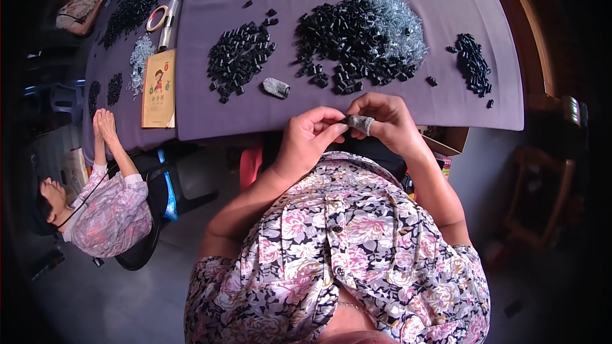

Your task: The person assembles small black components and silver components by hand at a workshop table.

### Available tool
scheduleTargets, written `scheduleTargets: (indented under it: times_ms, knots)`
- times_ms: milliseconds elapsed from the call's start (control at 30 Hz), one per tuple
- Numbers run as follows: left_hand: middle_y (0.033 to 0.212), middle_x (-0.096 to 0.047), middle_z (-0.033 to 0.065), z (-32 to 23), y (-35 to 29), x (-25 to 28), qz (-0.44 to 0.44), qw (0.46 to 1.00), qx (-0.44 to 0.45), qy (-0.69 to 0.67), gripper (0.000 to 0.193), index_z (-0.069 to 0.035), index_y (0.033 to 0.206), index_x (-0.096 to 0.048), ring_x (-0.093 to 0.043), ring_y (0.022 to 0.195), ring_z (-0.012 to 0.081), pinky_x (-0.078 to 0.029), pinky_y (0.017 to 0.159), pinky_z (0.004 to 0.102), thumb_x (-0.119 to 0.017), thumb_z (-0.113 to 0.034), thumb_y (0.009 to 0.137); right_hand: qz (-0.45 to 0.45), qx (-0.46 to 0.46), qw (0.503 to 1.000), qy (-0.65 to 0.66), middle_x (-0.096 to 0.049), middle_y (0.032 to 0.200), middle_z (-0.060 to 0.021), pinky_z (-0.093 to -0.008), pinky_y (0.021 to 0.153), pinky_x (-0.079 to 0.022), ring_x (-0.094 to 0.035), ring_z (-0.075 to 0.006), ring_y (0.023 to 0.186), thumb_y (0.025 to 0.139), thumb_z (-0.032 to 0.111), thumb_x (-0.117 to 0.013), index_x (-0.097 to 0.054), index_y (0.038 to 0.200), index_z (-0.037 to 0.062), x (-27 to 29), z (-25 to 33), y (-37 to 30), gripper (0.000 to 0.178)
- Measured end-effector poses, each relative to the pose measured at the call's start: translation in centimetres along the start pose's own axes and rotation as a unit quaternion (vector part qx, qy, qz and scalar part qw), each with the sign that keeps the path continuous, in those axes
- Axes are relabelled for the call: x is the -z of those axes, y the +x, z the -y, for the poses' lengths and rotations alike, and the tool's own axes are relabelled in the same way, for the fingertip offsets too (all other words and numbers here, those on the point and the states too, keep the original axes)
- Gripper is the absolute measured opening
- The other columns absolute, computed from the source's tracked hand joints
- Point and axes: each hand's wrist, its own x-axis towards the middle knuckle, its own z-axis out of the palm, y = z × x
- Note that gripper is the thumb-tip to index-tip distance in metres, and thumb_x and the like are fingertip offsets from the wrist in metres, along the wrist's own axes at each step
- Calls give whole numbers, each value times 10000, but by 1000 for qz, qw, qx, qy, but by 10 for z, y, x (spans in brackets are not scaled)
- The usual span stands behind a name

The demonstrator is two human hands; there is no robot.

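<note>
At the table's near edge my left hand (310,140) and my right hand (389,122) meet, fingertips pinched together. Between them is a small black piece (346,120), mostly covered by the fingers. A grey cloth finger cover (361,125) wraps my right thumb. Just beyond my hands lies a large heap of short black tubular pieces (338,38), with a mound of shiny, clear-silvery small parts (395,28) against its right side. A smaller heap of black pieces (239,57) is to the left. Nearer to me rests a loose grey cloth finger cover (276,88).
A purple cloth covers the table (446,99). Another black heap (473,64) lies at right. On the left table are a yellow-brown booklet (159,89), a tape roll (157,19) and a silvery roll (167,25). A co-worker (111,216) sits at left, hands together.
</note>
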Motion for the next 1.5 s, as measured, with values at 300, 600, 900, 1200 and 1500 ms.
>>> scheduleTargets:
  times_ms: [300,600,900,1200,1500]
  knots:
    - [909,-698,61,5,1,3,4,1000,12,20,138,37,1051,-651,-668,775,104,-545,709,219,-666,-5,919,-8,-12,1000,-7,-683,897,-49,-221,723,-522,-642,-89,793,874,-39,-617,-628,1023,-34,0,-2,0,150]
    - [886,-689,50,11,2,5,1,999,14,-45,107,44,1030,-636,-666,767,91,-554,702,214,-644,12,928,-48,-45,993,-100,-691,938,-62,-233,773,-542,-655,-100,821,879,-111,-560,-632,1068,-59,-17,12,-1,209]
    - [906,-680,53,10,0,3,3,997,1,-74,102,44,1029,-626,-667,767,96,-558,704,215,-623,29,929,-50,-6,991,-124,-681,951,-62,-239,798,-535,-650,-106,858,870,-121,-564,-634,1072,-59,-18,5,-2,222]
    - [879,-674,32,13,-1,-1,-14,999,-21,-23,104,32,1027,-623,-652,752,71,-529,668,200,-628,16,924,-90,11,974,-206,-664,918,-67,-251,761,-541,-651,-109,863,795,-170,-595,-657,997,-61,-27,12,-4,237]
    - [883,-668,34,13,2,-2,-10,998,-14,-55,92,19,1013,-620,-641,758,70,-531,677,201,-626,-3,924,-82,14,973,-216,-667,929,-67,-248,755,-531,-644,-104,858,802,-158,-595,-659,1012,-60,-26,14,-5,241]
